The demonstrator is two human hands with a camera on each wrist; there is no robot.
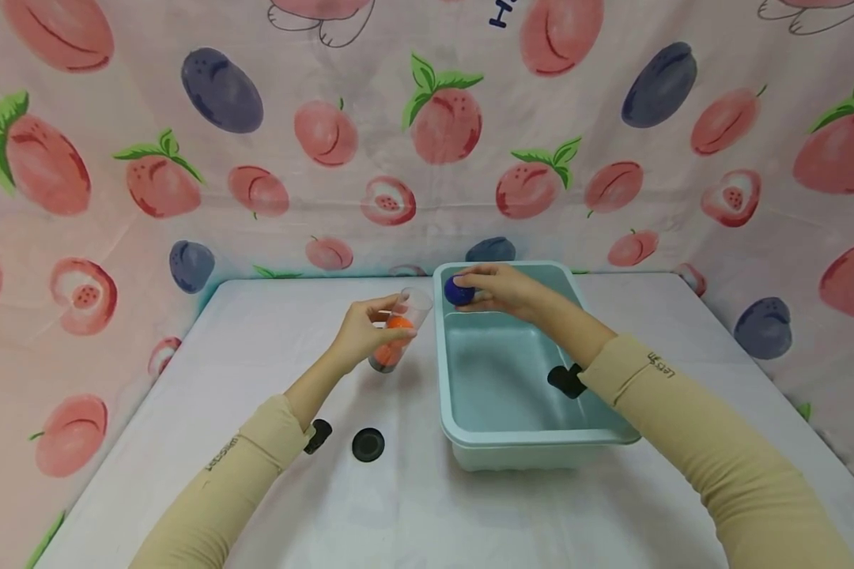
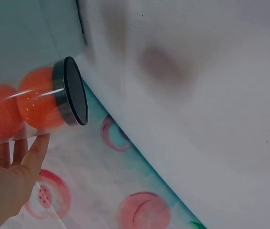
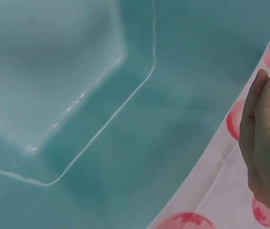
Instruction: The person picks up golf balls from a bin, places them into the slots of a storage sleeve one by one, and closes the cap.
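My left hand (image 1: 366,333) grips a clear plastic tube (image 1: 416,302), tilted with its top toward the right. Two orange balls (image 2: 38,102) sit inside, stacked above the black cap (image 2: 70,90) at its bottom end. A dark blue ball (image 1: 459,291) is pinched in the fingers of my right hand (image 1: 501,288), over the far left corner of a light blue plastic bin (image 1: 444,379). The blue ball is a short way right of the tube's mouth. In the right wrist view only an edge of that ball shows beside the fingers.
A round black lid (image 1: 368,445) lies on the white-covered table (image 1: 398,514), left of the bin. No loose items show on the bin's visible floor. A fruit-patterned cloth (image 1: 427,197) hangs behind the table. Each wrist wears a small black camera.
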